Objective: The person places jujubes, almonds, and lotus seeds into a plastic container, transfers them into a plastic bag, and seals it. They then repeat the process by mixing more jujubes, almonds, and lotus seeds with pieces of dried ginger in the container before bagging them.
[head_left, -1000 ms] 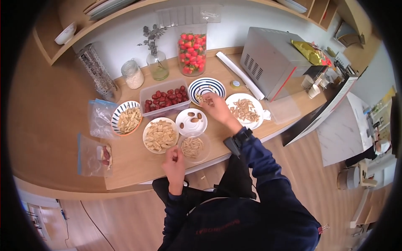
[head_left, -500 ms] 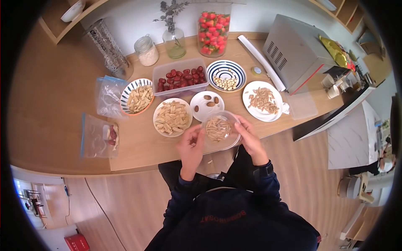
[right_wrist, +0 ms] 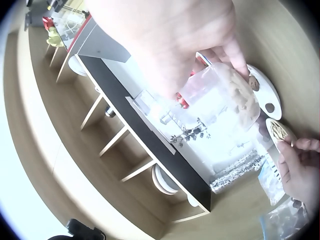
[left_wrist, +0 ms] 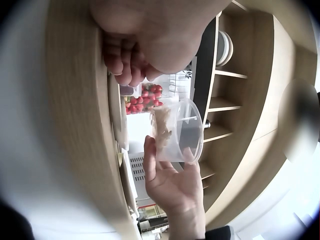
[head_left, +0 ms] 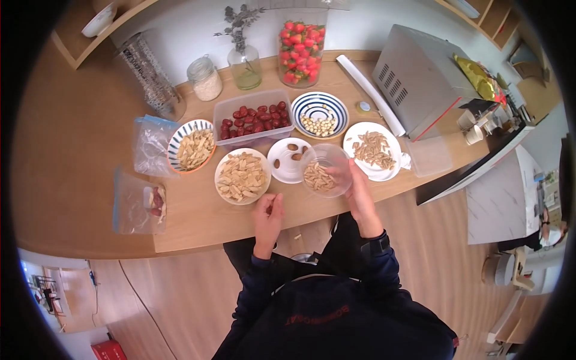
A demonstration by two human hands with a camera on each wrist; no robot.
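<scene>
My right hand point(head_left: 362, 201) grips a clear plastic cup point(head_left: 327, 155) with pale brown strips point(head_left: 316, 177) in its bottom. In the left wrist view, the thumb and fingers wrap the side of the cup point(left_wrist: 169, 142), held above the table. My left hand point(head_left: 268, 223) hovers at the table's front edge, just below a white bowl of pale dried pieces point(head_left: 241, 176). Its fingers point(left_wrist: 131, 67) are loosely curled, with nothing visible in them. A small white plate point(head_left: 282, 173) with several brown nuts lies behind the cup, partly covered by it.
Behind stand a plastic tub point(head_left: 223, 111) of red dates, a blue-striped bowl point(head_left: 343, 113) of cream kernels and a vase of strawberries point(head_left: 302, 54). A white plate point(head_left: 384, 174) of brown strips lies right, near a microwave point(head_left: 414, 78). An orange-rimmed bowl point(head_left: 171, 153) and plastic bags point(head_left: 135, 201) lie left.
My right hand left the striped bowl and lifted the cup of strips from the table. My left hand was at the cup's left side half a second ago and has since moved left, away from it.
</scene>
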